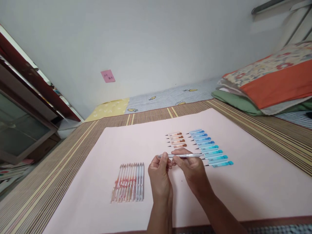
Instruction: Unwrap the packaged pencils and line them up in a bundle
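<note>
Between my two hands a slim, pale pen (187, 155) is held level above the pink sheet (92, 182). My left hand (161, 175) pinches its left end between thumb and fingers. My right hand (192, 167) grips it along the middle, and its right end sticks out past the fingers. Left of my hands lies a tight row of several pale pens (129, 182) with reddish and grey barrels. Beyond my right hand is a column of several blue pens (209, 148) with dark tips pointing left. Several brown-ended pens (176, 139) lie beside that column.
The sheet lies on a striped mat (80, 146). Folded bedding (275, 78) with an orange and floral cover is stacked at the right. A white wall (156, 42) with a pink note (108, 76) rises behind. A glass-fronted cabinet (21, 126) stands at the left.
</note>
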Demonstrator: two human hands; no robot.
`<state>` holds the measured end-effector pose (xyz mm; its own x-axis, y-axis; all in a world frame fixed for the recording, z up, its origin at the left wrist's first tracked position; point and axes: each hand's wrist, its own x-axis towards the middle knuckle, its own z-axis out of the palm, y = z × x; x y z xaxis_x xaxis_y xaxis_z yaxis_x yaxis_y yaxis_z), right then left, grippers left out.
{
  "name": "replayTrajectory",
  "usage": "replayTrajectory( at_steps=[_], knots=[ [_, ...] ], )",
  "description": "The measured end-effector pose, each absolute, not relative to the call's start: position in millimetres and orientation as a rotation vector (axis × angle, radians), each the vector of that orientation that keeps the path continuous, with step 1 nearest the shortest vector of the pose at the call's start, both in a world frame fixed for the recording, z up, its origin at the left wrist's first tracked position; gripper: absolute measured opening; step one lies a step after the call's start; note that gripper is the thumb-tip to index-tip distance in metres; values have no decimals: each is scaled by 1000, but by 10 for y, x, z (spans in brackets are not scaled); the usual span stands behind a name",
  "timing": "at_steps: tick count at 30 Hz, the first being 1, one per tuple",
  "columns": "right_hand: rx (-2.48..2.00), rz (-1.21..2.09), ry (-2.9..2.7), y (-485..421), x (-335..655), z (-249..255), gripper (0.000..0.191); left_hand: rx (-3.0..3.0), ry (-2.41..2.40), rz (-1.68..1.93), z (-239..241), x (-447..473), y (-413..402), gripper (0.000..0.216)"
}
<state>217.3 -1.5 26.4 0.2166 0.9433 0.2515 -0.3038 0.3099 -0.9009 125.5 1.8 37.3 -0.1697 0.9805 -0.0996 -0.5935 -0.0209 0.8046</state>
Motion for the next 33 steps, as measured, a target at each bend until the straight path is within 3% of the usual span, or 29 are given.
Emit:
replayTrajectory(
  at_steps=[13,23,28,33],
  knots=[
    [-871,800,-1135,-52,2173,352,6,423,845,1403,464,1210,-8,40],
    [-616,1322,-733,15,2178,279,31,850,766,1489,479,1154,-19,25],
    [-746,1295,-728,34,2175,254,32,941,841,1529,419,1159,-25,22],
    [-821,1123,-873,-32,2186,288,19,790,870,1538,411,1213,-26,32]
  ],
)
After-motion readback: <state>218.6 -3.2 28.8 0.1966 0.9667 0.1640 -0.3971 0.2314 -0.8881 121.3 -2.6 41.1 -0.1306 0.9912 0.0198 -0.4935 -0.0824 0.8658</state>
